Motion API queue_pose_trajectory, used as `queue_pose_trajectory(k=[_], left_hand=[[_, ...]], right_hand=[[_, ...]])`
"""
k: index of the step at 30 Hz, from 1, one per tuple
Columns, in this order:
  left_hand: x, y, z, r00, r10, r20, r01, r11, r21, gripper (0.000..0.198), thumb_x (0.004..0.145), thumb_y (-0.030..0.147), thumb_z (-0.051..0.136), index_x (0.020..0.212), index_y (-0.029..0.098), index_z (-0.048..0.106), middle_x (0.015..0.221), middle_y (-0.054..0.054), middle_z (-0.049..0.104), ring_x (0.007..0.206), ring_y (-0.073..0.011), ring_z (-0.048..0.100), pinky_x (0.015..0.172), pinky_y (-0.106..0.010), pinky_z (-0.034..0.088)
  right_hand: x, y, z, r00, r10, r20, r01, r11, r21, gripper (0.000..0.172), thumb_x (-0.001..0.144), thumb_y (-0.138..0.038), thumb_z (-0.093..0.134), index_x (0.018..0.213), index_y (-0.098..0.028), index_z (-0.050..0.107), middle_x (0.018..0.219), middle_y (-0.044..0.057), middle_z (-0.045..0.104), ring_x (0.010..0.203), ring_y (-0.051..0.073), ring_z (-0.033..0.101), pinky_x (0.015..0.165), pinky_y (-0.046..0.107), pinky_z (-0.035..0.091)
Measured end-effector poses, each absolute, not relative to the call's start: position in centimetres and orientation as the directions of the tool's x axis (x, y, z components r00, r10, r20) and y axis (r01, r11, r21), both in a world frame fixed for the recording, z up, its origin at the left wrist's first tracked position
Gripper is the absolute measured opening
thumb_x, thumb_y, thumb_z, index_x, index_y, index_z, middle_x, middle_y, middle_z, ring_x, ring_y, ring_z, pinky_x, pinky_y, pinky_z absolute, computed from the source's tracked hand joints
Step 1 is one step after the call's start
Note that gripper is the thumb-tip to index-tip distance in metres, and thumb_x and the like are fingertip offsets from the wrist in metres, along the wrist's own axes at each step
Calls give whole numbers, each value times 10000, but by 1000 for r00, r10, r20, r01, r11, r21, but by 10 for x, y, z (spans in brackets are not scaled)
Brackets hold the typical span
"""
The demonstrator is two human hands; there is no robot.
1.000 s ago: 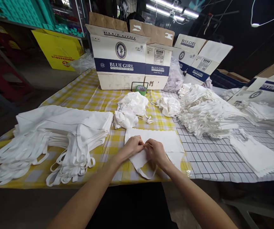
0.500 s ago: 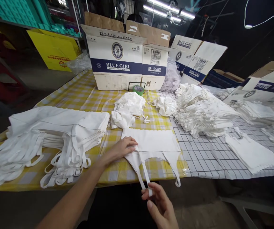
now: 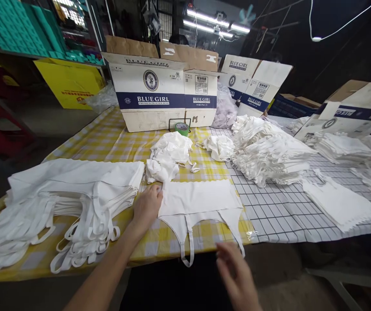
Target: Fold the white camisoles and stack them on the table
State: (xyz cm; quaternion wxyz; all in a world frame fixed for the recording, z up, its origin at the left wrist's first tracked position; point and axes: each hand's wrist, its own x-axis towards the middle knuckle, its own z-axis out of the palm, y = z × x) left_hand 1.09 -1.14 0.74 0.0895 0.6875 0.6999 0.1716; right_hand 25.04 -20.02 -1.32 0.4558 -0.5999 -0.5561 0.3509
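A white cloth bag (image 3: 200,198) lies flat on the yellow checked tablecloth (image 3: 114,134) in front of me, its two strap handles hanging over the near table edge. My left hand (image 3: 147,207) rests at the bag's left edge, fingers curled onto the cloth. My right hand (image 3: 237,276) hovers below the table edge under the right handle, blurred by motion, fingers apart and holding nothing. A tall stack of flattened white bags (image 3: 75,185) with straps trailing toward me lies just left of my left hand.
Crumpled white bags (image 3: 169,155) lie behind the flat one. A big heap of them (image 3: 266,151) sits on the grid-patterned cloth to the right, beside more flat bags (image 3: 341,203). Open "Blue Girl" cartons (image 3: 153,93) and a green tape roll (image 3: 182,128) stand at the back.
My right hand drew the left handle out toward me, let it go and shifted right below the table edge. My left hand slid to the bag's left edge.
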Motion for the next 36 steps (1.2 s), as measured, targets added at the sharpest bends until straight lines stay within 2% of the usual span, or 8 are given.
queue_pose_trajectory(k=[5,7,9,17,20,25,31,36], left_hand=[[30,7,18,-127,991,-32,968,131,215,383,816,427,468,967,92,577,991,-185,629,861,-293,612,669,-327,430],[31,14,21,-128,987,-98,958,148,245,374,791,427,502,933,93,589,977,-202,636,891,-314,606,668,-335,426],[27,23,21,-102,981,-163,945,147,293,342,762,429,533,869,112,601,953,-201,646,893,-321,606,667,-340,420],[10,38,13,-18,984,-179,899,94,428,236,614,368,654,641,160,546,693,-67,637,679,-216,602,565,-257,357],[15,35,7,4,990,-143,871,67,487,160,614,284,618,602,170,506,610,-10,584,605,-170,559,516,-233,302],[22,33,4,29,996,-89,803,29,595,134,602,227,589,624,177,466,589,39,513,550,-120,481,492,-218,254],[21,36,6,55,994,-95,718,27,696,287,695,372,521,520,177,404,494,56,385,493,-102,393,480,-223,220],[22,27,10,23,997,-79,668,44,743,282,646,294,562,470,176,376,456,66,312,471,-88,332,470,-229,187]], right_hand=[[339,-88,13,298,926,234,732,-64,-678,320,826,-337,425,1091,-192,533,922,81,580,786,198,541,669,303,422],[362,-45,8,385,915,125,782,-251,-571,325,801,-364,431,1035,-172,548,884,72,591,762,187,544,676,294,406],[371,-13,-1,407,911,59,788,-318,-527,305,763,-418,468,898,-167,574,796,65,600,711,190,544,618,283,384],[360,32,-21,316,949,16,801,-258,-540,138,652,-313,522,616,-202,449,593,-12,540,540,142,473,489,237,290],[365,31,-24,323,946,28,795,-255,-551,110,662,-303,495,678,-199,460,628,-9,546,557,144,482,494,232,302],[369,19,-25,336,941,37,806,-267,-529,232,711,-333,481,898,-196,497,728,18,579,636,177,528,546,250,340],[362,14,-22,195,939,282,946,-104,-306,261,768,-310,463,970,-164,539,985,111,561,932,234,520,737,290,366],[371,35,-28,187,982,16,940,-174,-293,201,728,-368,522,638,-188,519,704,74,577,689,218,526,608,299,340]])
